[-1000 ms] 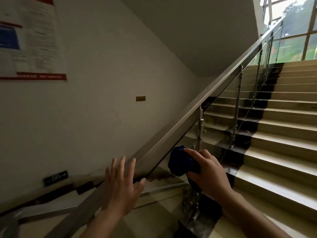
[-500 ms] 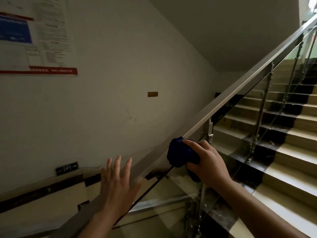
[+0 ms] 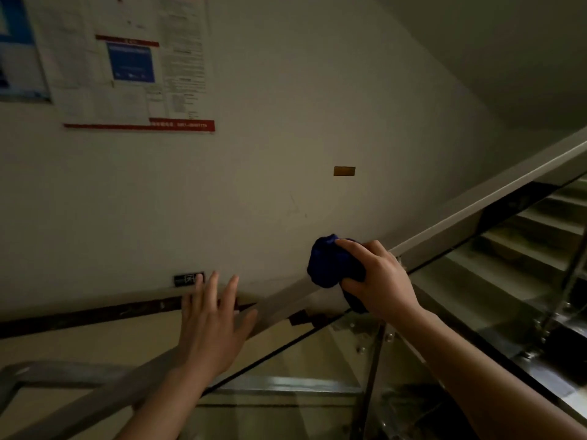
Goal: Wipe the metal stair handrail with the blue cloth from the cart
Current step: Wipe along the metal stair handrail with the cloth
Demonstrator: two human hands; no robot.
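Note:
The metal handrail [image 3: 476, 203] runs diagonally from the lower left up to the right edge, above glass panels. A bunched blue cloth [image 3: 330, 265] lies pressed on the rail near the middle of the view, and my right hand [image 3: 378, 281] is closed around it. My left hand [image 3: 212, 328] hovers lower down the rail with its fingers spread and nothing in it; whether it touches the rail I cannot tell.
A pale wall [image 3: 301, 122] rises behind the rail, carrying a notice board [image 3: 133, 65], a small brass plate [image 3: 344, 170] and a dark exit sign [image 3: 187, 278]. Stairs [image 3: 524, 249] climb at the right behind the glass panels [image 3: 317, 360] and their metal posts.
The view has swung left and down, so the window and upper steps have left the frame. My right hand still presses the cloth on the rail; the left hand stays spread.

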